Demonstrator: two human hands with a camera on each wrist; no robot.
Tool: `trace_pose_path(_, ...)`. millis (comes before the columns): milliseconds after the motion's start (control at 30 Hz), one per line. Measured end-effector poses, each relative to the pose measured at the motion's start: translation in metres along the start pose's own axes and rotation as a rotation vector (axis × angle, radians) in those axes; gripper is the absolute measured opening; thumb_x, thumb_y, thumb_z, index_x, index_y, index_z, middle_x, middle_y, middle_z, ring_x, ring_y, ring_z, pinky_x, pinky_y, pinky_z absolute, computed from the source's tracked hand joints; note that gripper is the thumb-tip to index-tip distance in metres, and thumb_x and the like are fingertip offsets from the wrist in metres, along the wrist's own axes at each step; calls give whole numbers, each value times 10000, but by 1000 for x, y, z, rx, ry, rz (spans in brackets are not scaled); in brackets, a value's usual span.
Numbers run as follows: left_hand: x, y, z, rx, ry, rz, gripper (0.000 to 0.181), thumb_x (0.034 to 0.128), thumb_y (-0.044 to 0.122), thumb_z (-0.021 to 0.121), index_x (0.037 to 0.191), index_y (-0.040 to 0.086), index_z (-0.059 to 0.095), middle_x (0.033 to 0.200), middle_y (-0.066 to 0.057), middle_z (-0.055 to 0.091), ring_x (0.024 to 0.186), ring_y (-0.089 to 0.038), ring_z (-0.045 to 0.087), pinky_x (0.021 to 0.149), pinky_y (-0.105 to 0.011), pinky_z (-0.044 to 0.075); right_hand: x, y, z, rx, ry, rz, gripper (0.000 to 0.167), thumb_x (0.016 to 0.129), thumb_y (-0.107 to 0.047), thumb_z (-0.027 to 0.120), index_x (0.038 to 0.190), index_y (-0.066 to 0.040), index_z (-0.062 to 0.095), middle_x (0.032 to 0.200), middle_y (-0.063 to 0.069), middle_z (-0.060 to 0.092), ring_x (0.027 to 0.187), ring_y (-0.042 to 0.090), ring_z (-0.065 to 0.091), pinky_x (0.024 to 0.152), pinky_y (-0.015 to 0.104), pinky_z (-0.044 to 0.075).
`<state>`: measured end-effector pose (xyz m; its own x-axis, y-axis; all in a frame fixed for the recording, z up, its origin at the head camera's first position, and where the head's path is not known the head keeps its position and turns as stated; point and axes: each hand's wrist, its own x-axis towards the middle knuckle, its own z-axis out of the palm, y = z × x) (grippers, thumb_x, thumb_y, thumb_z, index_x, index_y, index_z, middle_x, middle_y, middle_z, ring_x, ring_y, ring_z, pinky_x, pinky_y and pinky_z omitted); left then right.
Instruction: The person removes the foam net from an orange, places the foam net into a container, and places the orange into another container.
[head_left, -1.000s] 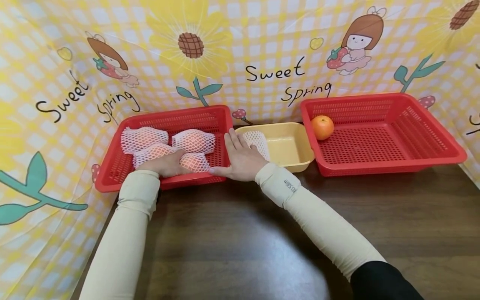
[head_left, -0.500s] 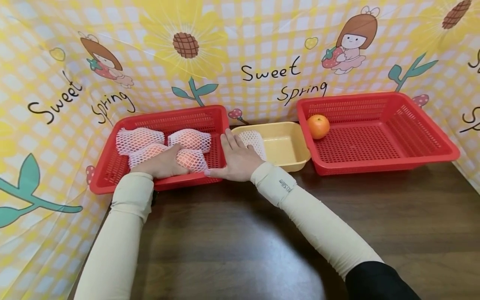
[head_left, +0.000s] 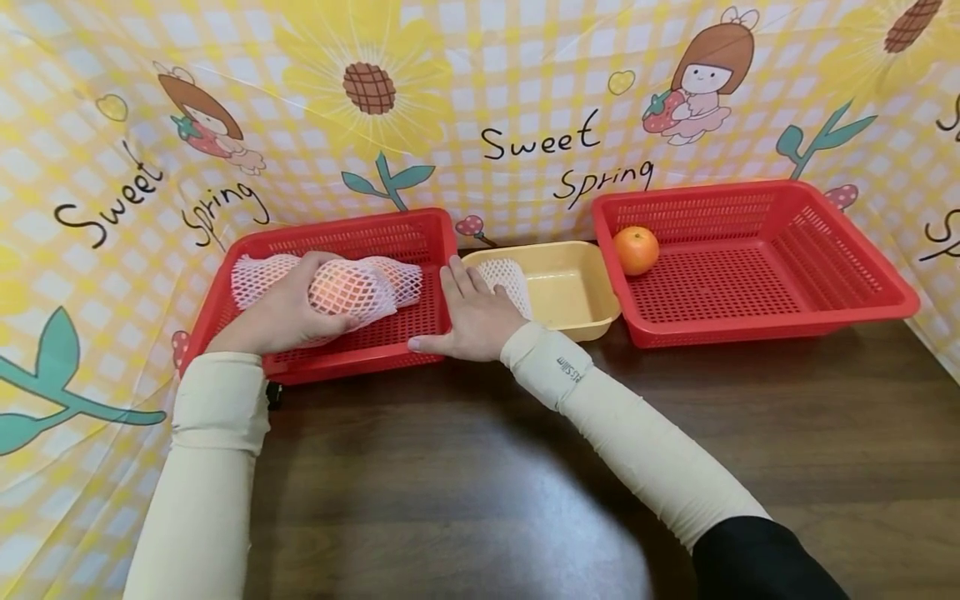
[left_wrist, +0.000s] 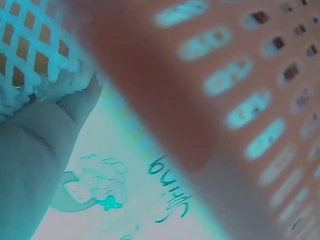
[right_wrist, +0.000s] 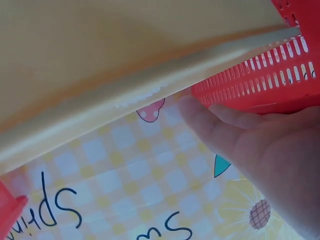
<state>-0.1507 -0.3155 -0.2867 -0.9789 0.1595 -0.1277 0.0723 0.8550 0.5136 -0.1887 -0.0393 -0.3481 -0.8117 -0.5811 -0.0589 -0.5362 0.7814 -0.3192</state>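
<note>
My left hand [head_left: 279, 310] grips an orange in a white foam net [head_left: 347, 292], raised above the left red basket [head_left: 360, 360]. In the left wrist view, a finger [left_wrist: 37, 150] lies against the netting [left_wrist: 32, 47]. Other netted oranges lie in that basket; one [head_left: 255, 277] shows at the left, another [head_left: 408, 279] behind the held one, and my hand may hide more. My right hand [head_left: 480, 321] rests with straight fingers on the basket's right rim, beside the yellow tub [head_left: 573, 292]. In the right wrist view its fingers [right_wrist: 225, 120] touch the red basket side [right_wrist: 270, 80].
A white foam net [head_left: 506, 279] lies at the left in the yellow tub. The right red basket [head_left: 757, 329] holds a bare orange [head_left: 636, 250] by its left wall. A patterned cloth [head_left: 517, 83] stands behind. The brown wooden table [head_left: 450, 467] extends in front.
My left hand has lifted the netted orange from the basket's front right, up and to the left. My right hand has stayed on the rim. The head view has shifted slightly.
</note>
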Motion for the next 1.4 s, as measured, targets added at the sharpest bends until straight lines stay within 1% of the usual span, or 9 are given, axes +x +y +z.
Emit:
trace_pose_path(300,-1,33,8,-14,46,108,962,787,407,864,1511,142,288,1326,-142,450,1128,-331,478,945,-554,422,-14,19,1,-61,20,-42,1268,773,-911,448,1622,-57,49,1685,125,-5,1535,310,35,1164,574,200)
trace_pose_path(567,-8,64,28,-17,58,193,938,740,296,901,1471,136,335,1322,-95,471,1135,-292,484,932,-553,469,-56,47,-8,-71,70,-118,1224,808,-833,547,1618,-40,83,1681,140,53,1536,282,45,1170,556,198)
trace_pose_path(700,-10,81,50,-45,55,329,899,709,243,915,1433,134,393,1302,-48,495,1107,-235,510,913,-493,487,-83,61,-15,-78,190,-227,862,936,-573,634,1536,-4,389,1590,178,348,1474,326,285,1135,528,295)
trace_pose_path(800,-8,96,72,-82,28,465,864,694,206,909,1405,97,430,1260,-38,523,1065,-200,537,903,-430,486,-104,70,-18,-36,333,-335,406,952,-292,708,1260,-29,676,1259,138,660,1199,307,580,990,461,461)
trace_pose_path(933,-4,113,105,-109,-73,523,881,696,247,895,1421,95,417,1225,-19,525,1039,-168,548,890,-379,498,-131,77,-17,48,444,-411,93,894,-131,765,962,-72,745,894,26,704,835,198,648,757,362,536)
trace_pose_path(1100,2,125,147,-140,-187,519,876,715,289,889,1429,123,411,1204,24,525,1021,-129,551,873,-331,504,-159,84,2,85,433,-398,112,864,-97,753,804,-135,667,751,-44,595,697,130,571,643,300,489)
trace_pose_path(1200,6,127,167,-128,-229,546,859,723,313,876,1423,109,423,1202,35,523,1014,-112,549,885,-308,493,-174,88,15,146,377,-323,146,852,-88,732,794,-166,623,724,-74,540,667,109,514,616,281,451)
trace_pose_path(1300,8,127,181,-90,-254,537,884,726,339,867,1448,100,416,1216,21,532,1013,-117,556,900,-309,484,-184,90,26,234,329,-238,139,844,-85,740,892,-152,629,788,-64,567,702,100,534,644,271,467)
trace_pose_path(1400,10,127,189,-37,-286,514,962,747,367,855,1519,68,363,1320,-36,539,1085,-143,554,963,-336,463,-189,92,32,293,306,-187,274,835,-78,770,1079,-106,650,950,-12,626,807,129,593,726,298,510)
